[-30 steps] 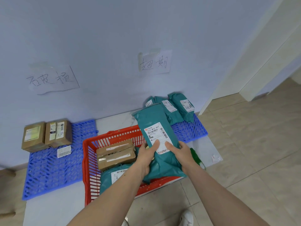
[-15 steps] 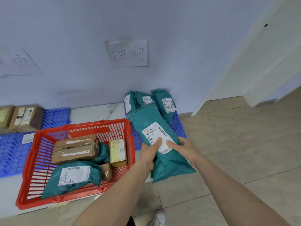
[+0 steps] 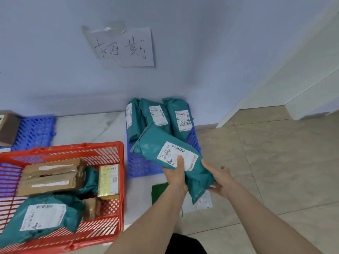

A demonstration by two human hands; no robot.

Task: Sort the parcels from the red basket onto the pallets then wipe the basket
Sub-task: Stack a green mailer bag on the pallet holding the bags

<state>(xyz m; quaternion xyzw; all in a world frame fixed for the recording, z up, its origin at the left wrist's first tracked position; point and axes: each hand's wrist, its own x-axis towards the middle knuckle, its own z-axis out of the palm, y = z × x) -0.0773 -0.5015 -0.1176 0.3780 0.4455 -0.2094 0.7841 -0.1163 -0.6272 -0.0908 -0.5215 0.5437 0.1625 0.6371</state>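
Observation:
A teal parcel (image 3: 156,145) with a white label hangs tilted over the right blue pallet (image 3: 139,167). My left hand (image 3: 176,173) grips its near edge with the thumb on the label. Under its right end, my right hand (image 3: 219,178) holds it too. Three teal parcels (image 3: 157,116) lie on that pallet by the wall. The red basket (image 3: 117,147) at lower left holds a brown box (image 3: 49,176), a small gold box (image 3: 108,180) and another teal parcel (image 3: 44,215). A green cloth (image 3: 158,191) lies on the floor under my left wrist.
A second blue pallet (image 3: 34,131) with a brown box (image 3: 7,129) sits at far left by the wall. A handwritten paper sign (image 3: 124,48) is taped above the right pallet. Tiled floor (image 3: 266,171) and a white door frame (image 3: 275,88) lie to the right.
The teal parcel has moved out of the basket and rightward over the right pallet, tilting flatter. My view has swung right and closer, pushing the basket to the lower left.

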